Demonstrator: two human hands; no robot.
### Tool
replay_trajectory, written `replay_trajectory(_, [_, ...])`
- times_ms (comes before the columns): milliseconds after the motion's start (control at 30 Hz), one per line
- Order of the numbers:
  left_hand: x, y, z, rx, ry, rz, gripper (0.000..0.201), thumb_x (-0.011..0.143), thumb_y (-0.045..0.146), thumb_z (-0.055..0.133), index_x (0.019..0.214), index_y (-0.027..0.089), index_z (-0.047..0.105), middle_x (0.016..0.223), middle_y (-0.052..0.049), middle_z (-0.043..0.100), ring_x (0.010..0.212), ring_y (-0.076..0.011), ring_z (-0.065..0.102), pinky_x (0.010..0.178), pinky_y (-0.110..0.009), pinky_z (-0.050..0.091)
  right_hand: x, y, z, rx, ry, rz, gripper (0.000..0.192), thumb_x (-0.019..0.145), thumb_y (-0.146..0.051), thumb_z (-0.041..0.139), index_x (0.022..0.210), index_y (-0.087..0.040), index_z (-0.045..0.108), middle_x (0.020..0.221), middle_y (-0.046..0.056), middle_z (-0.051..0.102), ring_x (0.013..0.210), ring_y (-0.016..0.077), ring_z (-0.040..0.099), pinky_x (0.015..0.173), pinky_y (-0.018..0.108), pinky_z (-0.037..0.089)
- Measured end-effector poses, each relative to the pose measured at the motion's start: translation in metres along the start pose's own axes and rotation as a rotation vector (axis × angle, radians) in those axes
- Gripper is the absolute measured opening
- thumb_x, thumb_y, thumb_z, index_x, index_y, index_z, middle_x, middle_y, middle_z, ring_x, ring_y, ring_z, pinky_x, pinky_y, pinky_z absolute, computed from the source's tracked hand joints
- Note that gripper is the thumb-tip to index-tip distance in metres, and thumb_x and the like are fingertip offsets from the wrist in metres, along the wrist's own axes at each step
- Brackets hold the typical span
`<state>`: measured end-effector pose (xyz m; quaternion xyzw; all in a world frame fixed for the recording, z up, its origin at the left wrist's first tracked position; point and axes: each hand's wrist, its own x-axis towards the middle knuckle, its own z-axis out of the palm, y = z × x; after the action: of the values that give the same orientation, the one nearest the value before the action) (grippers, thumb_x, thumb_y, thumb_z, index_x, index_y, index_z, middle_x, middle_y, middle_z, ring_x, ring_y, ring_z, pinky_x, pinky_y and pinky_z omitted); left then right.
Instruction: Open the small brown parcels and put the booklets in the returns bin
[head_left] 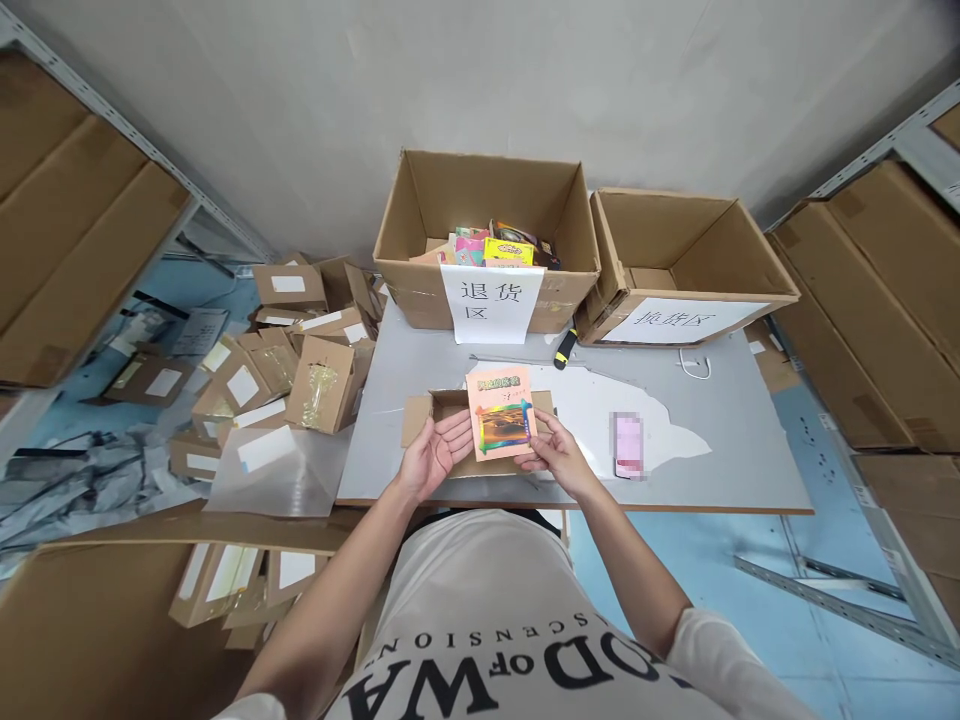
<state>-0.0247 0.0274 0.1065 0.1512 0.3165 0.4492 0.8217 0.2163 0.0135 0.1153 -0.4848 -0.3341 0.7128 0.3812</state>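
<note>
Both hands are holding a small pink card packet (501, 412) upright over an opened cardboard mailer (450, 405) on the grey table (750, 440). Right hand (559, 457) is pinching the packet's lower right edge, fingers closing on it. Left hand (436, 452) is cupping the lower left corner, thumb and fingers spread around the edge; grip there is probably light, contact partly hidden. Packet's long axis is running away from the person, toward the labelled carton (487, 235) directly beyond. Both hands are sitting about equally near.
</note>
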Motion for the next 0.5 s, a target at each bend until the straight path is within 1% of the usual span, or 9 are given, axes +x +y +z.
replay_trajectory(133, [0.004, 0.0, -0.002, 0.099, 0.042, 0.028, 0.054, 0.085, 0.052, 0.053, 0.119, 0.011, 0.061, 0.134, -0.019, 0.053, 0.128, -0.0293, 0.047, 0.111, -0.045, 0.03, 0.008, 0.001, -0.007, 0.026, 0.053, -0.044, 0.07, 0.075, -0.041, 0.069, 0.138, -0.03, 0.041, 0.093, 0.002, 0.07, 0.069, 0.0174, 0.072, 0.061, 0.031, 0.06])
replay_trajectory(200, [0.006, -0.001, -0.005, 0.251, 0.11, 0.057, 0.052, 0.08, 0.049, 0.063, 0.117, 0.013, 0.062, 0.13, -0.019, 0.056, 0.125, -0.0303, 0.05, 0.11, -0.047, 0.03, 0.013, -0.002, -0.014, 0.035, 0.08, -0.07, 0.071, 0.074, -0.042, 0.069, 0.138, -0.03, 0.041, 0.09, 0.002, 0.071, 0.068, 0.0173, 0.072, 0.061, 0.031, 0.061])
replay_trajectory(267, [0.008, -0.002, -0.01, 0.459, 0.194, 0.102, 0.053, 0.071, 0.045, 0.073, 0.114, 0.014, 0.064, 0.126, -0.018, 0.06, 0.121, -0.0309, 0.054, 0.109, -0.049, 0.031, 0.021, -0.012, -0.021, 0.036, 0.107, -0.107, 0.072, 0.073, -0.043, 0.07, 0.138, -0.03, 0.041, 0.086, 0.001, 0.071, 0.067, 0.0172, 0.071, 0.061, 0.031, 0.061])
replay_trajectory(333, [0.008, -0.003, -0.016, 0.674, 0.251, 0.152, 0.055, 0.067, 0.043, 0.076, 0.113, 0.016, 0.065, 0.125, -0.016, 0.061, 0.119, -0.0313, 0.055, 0.108, -0.049, 0.032, 0.035, -0.031, -0.029, 0.039, 0.132, -0.154, 0.075, 0.072, -0.042, 0.071, 0.139, -0.03, 0.04, 0.085, 0.001, 0.071, 0.066, 0.0174, 0.071, 0.061, 0.032, 0.061])
replay_trajectory(367, [0.007, -0.003, -0.019, 0.777, 0.264, 0.175, 0.054, 0.067, 0.044, 0.075, 0.114, 0.017, 0.065, 0.125, -0.015, 0.061, 0.119, -0.0317, 0.054, 0.108, -0.05, 0.033, 0.045, -0.045, -0.032, 0.039, 0.141, -0.181, 0.076, 0.072, -0.041, 0.072, 0.139, -0.03, 0.039, 0.086, 0.001, 0.071, 0.066, 0.0173, 0.071, 0.063, 0.034, 0.061])
replay_trajectory(433, [0.003, -0.001, -0.024, 0.97, 0.272, 0.224, 0.052, 0.071, 0.044, 0.072, 0.117, 0.019, 0.064, 0.125, -0.013, 0.061, 0.12, -0.0323, 0.054, 0.107, -0.05, 0.034, 0.071, -0.079, -0.037, 0.029, 0.15, -0.247, 0.075, 0.073, -0.036, 0.07, 0.14, -0.03, 0.037, 0.09, 0.001, 0.071, 0.068, 0.0171, 0.071, 0.068, 0.036, 0.061])
replay_trajectory(500, [-0.001, -0.001, -0.028, 1.128, 0.272, 0.3, 0.048, 0.074, 0.042, 0.069, 0.117, 0.021, 0.064, 0.125, -0.012, 0.061, 0.121, -0.0322, 0.053, 0.107, -0.049, 0.034, 0.104, -0.119, -0.037, -0.007, 0.153, -0.325, 0.071, 0.076, -0.029, 0.066, 0.14, -0.03, 0.037, 0.096, 0.001, 0.071, 0.072, 0.0156, 0.071, 0.073, 0.035, 0.061])
